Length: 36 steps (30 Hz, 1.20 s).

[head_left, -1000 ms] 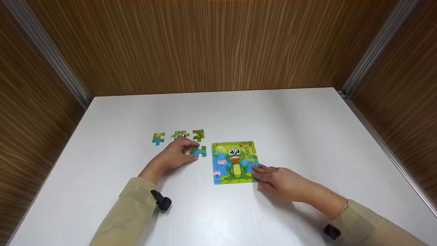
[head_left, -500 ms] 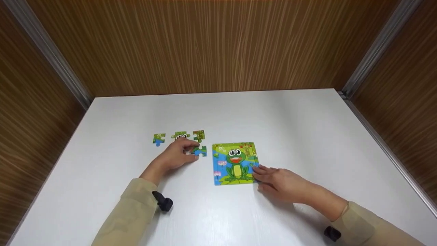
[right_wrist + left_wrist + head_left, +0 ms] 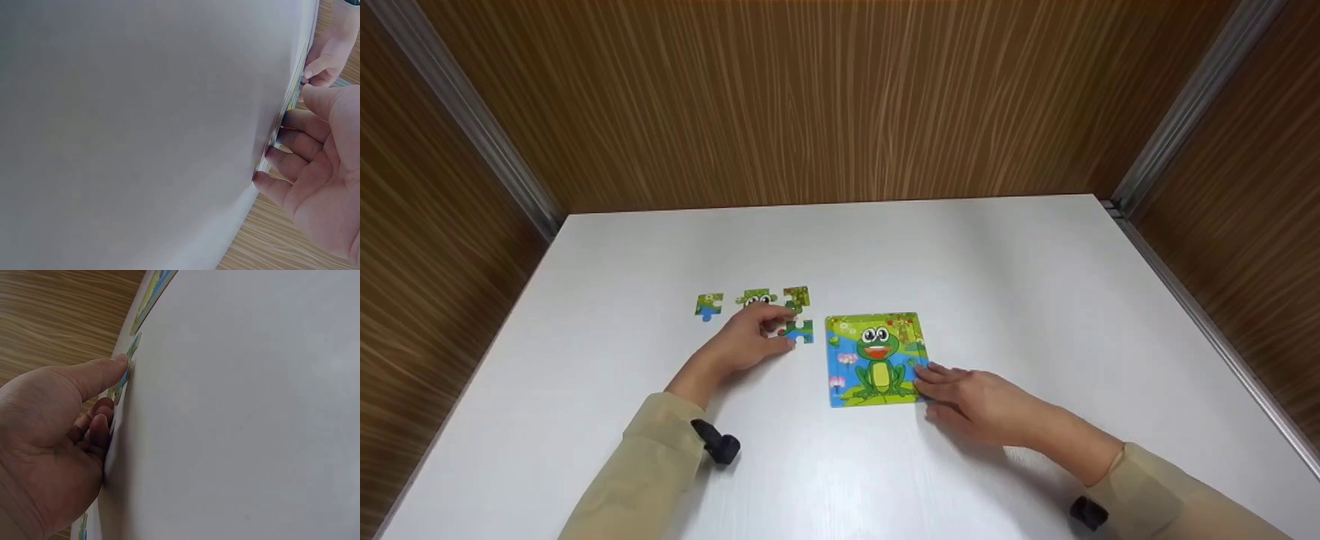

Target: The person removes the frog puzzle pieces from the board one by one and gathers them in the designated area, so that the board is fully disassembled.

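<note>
In the head view, my left hand (image 3: 742,337) has its thumb and fingers curled at a blue-and-green puzzle piece (image 3: 805,330), left of the frog board. The left wrist view shows the thumb against the piece's edge, with the other fingertips bent below. Part of the piece is hidden by the hand. My right hand (image 3: 979,405) rests its extended fingers on the lower right edge of the square frog puzzle board (image 3: 879,371), which lies flat on the table. In the right wrist view the fingers lie along the edge.
Behind the left hand lie a frog-eyes piece (image 3: 757,295), partly covered, a green-and-blue piece (image 3: 708,304) to its left and a green-brown piece (image 3: 799,296) to its right. The white table (image 3: 825,472) ends at wood-grain panels (image 3: 840,105).
</note>
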{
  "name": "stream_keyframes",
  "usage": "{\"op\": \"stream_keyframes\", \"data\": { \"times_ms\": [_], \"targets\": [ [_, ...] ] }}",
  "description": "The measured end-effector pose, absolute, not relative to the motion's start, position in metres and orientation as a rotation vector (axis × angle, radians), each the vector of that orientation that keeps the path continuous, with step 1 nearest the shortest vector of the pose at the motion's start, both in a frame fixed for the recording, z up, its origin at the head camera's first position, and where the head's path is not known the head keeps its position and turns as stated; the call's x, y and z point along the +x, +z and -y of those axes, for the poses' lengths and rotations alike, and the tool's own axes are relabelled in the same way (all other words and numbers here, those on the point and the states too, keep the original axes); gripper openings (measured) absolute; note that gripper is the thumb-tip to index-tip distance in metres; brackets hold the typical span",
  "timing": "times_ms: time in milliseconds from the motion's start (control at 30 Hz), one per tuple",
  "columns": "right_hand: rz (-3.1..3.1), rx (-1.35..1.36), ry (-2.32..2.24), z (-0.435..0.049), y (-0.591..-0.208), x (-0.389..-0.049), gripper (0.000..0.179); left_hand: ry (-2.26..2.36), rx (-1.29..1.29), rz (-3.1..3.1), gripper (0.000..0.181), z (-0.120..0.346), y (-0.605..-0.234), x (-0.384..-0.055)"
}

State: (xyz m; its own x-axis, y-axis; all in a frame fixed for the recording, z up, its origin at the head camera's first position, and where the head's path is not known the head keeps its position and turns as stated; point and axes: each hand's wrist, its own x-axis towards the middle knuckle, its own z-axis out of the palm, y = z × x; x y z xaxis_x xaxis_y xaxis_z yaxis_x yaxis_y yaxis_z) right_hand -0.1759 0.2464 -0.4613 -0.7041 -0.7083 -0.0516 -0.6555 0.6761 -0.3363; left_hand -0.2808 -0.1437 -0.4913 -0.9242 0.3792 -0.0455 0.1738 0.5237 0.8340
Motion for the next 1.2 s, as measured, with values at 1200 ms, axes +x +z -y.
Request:
{"op": "stream_keyframes", "data": {
  "times_ms": [1200],
  "targets": [
    [-2.684, -1.098, -0.44, -0.24, -0.46, -0.181, 0.049, 1.247, 0.748, -2.37, 0.048, 0.043, -0.482, -0.274]
  ]
}}
